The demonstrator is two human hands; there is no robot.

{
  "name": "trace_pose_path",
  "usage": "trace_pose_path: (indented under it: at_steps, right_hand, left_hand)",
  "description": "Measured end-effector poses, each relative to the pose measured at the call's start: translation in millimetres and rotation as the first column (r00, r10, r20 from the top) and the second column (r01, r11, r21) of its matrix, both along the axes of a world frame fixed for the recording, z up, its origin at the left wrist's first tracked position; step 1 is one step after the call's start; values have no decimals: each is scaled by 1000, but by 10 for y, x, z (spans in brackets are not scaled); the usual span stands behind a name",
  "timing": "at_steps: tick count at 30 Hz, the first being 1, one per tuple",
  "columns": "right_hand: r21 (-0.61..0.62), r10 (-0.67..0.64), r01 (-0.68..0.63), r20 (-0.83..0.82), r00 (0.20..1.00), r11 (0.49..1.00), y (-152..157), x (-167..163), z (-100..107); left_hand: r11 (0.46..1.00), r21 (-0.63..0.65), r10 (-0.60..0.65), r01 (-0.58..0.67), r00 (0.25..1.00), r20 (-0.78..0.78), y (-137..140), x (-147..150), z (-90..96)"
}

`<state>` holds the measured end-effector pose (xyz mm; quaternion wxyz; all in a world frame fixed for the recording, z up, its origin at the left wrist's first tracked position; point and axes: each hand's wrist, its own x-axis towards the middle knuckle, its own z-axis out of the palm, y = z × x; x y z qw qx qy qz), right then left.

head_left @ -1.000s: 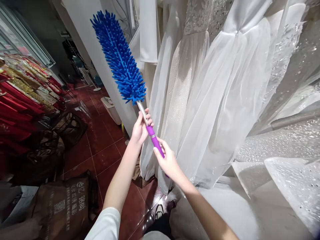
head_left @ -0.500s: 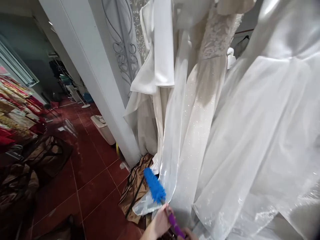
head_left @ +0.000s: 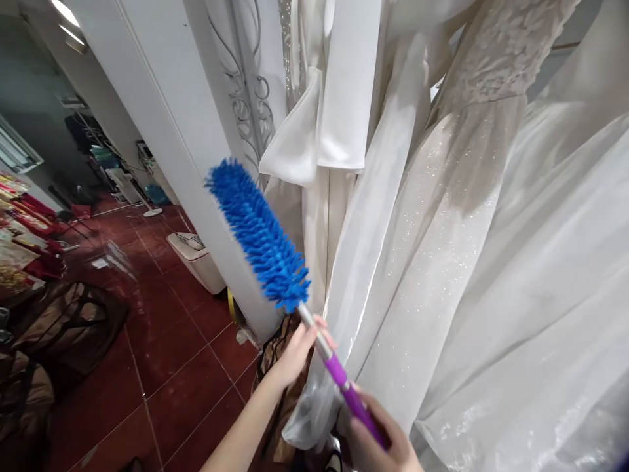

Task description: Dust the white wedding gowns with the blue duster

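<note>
A duster (head_left: 260, 236) with a fluffy blue head, a short metal shaft and a purple handle slants up to the left in front of me. My left hand (head_left: 301, 347) is closed around the metal shaft just below the blue head. Lower down, my right hand (head_left: 376, 432) grips the purple handle. Behind the duster hang several white gowns; a sheer white train (head_left: 366, 242) falls close to my hands, and a sparkly gown (head_left: 442, 262) hangs to its right. The blue head is in front of the white pillar (head_left: 162, 124); whether it touches it I cannot tell.
Brown garment bags (head_left: 69, 328) lie on the red tiled floor (head_left: 181, 367) at left, and another brown bag (head_left: 280, 406) lies under the gowns. A white bin (head_left: 199, 262) stands beside the pillar. Red and gold garments (head_left: 24, 236) hang at far left.
The duster has risen from low by the gowns' hems and come nearer, both hands moving up with it. The view has shifted, so the gowns appear larger and further right.
</note>
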<state>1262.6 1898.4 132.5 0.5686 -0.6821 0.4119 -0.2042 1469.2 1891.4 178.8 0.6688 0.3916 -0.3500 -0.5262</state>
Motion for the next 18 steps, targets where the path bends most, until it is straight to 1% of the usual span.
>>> trace_pose_path:
  at_steps: [1, 2, 4, 6, 8, 10, 12, 14, 15, 17, 18]
  right_hand:
    - [-36, -74, 75, 27, 997, 997, -113, 60, 56]
    - [-53, -140, 143, 47, 989, 988, -217, 114, 94]
    - [-39, -230, 232, 52, 972, 972, -376, 188, 102]
    - [-17, -277, 277, 23, 961, 961, -457, 206, 8]
    - [-21, -283, 282, -8, 959, 959, -464, 177, -164]
    - [-42, -262, 260, -36, 964, 965, -422, 121, -372]
    - [-46, -214, 211, -82, 973, 976, -349, 46, -580]
    - [-17, -139, 138, -159, 977, 990, -253, -58, -770]
    - [6, -98, 102, -212, 972, 995, -195, -126, -854]
    - [39, -30, 46, -334, 942, 998, -59, -299, -988]
    - [39, -15, 33, -395, 918, 999, 19, -398, -1033]
  left_hand:
    - [1000, -9, 8, -8, 1000, 16, -257, -33, 18]
    - [1000, -5, 27, -27, 1000, 4, -492, -77, -1]
    - [997, 21, 69, -68, 996, -50, -856, -184, -131]
    - [996, 69, 67, -61, 994, -88, -1045, -274, -351]
    - [990, 135, 44, -31, 995, -92, -1077, -317, -627]
    - [978, 211, 19, 3, 994, -104, -1001, -324, -944]
    - [939, 343, 28, 32, 985, -169, -850, -343, -1299]
    - [862, 502, 54, 75, 970, -237, -626, -425, -1680]
    - [815, 571, 68, 100, 962, -265, -482, -494, -1870]
    - [709, 687, 114, 157, 936, -332, -140, -663, -2215]
    - [649, 734, 154, 198, 911, -382, 47, -745, -2352]
